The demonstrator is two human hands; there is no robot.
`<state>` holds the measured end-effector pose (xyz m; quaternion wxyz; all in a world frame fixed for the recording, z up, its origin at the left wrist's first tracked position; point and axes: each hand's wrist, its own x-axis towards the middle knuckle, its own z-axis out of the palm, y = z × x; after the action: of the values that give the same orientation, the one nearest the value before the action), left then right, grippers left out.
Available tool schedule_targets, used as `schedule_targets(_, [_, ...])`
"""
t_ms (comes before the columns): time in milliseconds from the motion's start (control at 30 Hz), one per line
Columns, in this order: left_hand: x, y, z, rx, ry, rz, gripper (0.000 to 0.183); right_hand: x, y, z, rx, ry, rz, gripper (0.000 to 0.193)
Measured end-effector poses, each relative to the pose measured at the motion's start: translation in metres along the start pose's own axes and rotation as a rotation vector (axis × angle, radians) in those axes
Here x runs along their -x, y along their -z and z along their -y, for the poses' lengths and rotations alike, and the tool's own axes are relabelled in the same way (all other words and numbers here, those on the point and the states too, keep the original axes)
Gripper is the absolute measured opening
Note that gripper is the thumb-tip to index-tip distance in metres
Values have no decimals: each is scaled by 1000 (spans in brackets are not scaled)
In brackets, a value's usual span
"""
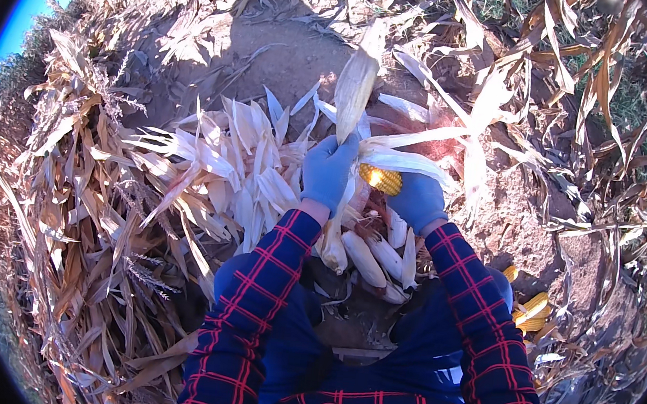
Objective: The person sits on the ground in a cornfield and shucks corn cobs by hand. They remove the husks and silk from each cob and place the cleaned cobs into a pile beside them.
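My left hand, in a blue-grey glove, is closed around the base of a long pale corn husk that points away from me. My right hand, gloved alike, grips an ear of corn. Yellow kernels show on the ear between my hands, and peeled husk strips spread from it to the right. Its other end is hidden by my right hand. Below my hands, several ears still in their husks lie together in front of my knees.
A heap of stripped pale husks lies left of my hands. Dry corn stalks are piled farther left. Bare yellow ears rest on the ground by my right knee. Brown soil and scattered dry leaves stretch beyond.
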<state>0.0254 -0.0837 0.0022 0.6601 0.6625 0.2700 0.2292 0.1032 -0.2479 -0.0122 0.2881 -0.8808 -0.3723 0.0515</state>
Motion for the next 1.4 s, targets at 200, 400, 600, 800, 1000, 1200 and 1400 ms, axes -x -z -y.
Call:
schedule_targets(200, [7,-11,-13,571,179,-6,18,-2,-7,-3,-91,-74,32,50])
schedule_targets(400, [3,-1,-22,792,291,118,15,-9,-14,-6,-331,21,60,59])
schedule_targets(600, [-1,12,-18,-483,-151,150,26,-8,22,-10,94,1,217,39])
schedule_targets(800, [-19,42,-14,-611,-127,-173,32,-6,15,-40,118,-88,201,43])
schedule_targets(1000, [-72,160,-4,189,-88,-580,47,-3,34,-47,112,-157,197,49])
schedule_targets(1200, [-81,232,18,-350,-21,-778,44,-14,30,-35,-18,-142,215,61])
schedule_targets(1400, [-10,81,-60,94,173,136,43,-14,16,-35,-180,-144,115,69])
